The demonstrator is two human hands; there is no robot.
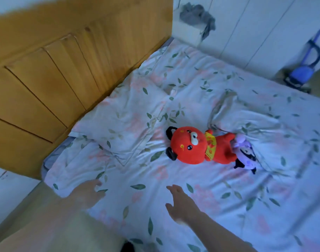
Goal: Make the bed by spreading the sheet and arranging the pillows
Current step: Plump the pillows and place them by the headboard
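The bed [264, 224] fills most of the view, set against a wooden headboard [46, 79]. The sheet [219, 188] covers it: thin printed cloth, wrinkled around the middle and bunched into a ridge toward the far side. It looks light and limp, so it should slide and crease easily; it is best taken at an edge or corner and pulled flat, or swept outward with flat palms.

Two pillows in the same print lie along the headboard, one pillow [123, 117] near the middle and a far pillow [173, 70] toward the corner. They look soft and light, easy to lift by the short ends.

A red toy [195, 144] lies on the sheet touching a purple toy [246, 157]; both are plush and would need lifting off before smoothing there.

The left hand [88, 193] is low over the sheet near the bed's edge, blurred, fingers loosely spread, holding nothing. The right hand [181, 204] hovers beside it, its grip spread wide and empty.
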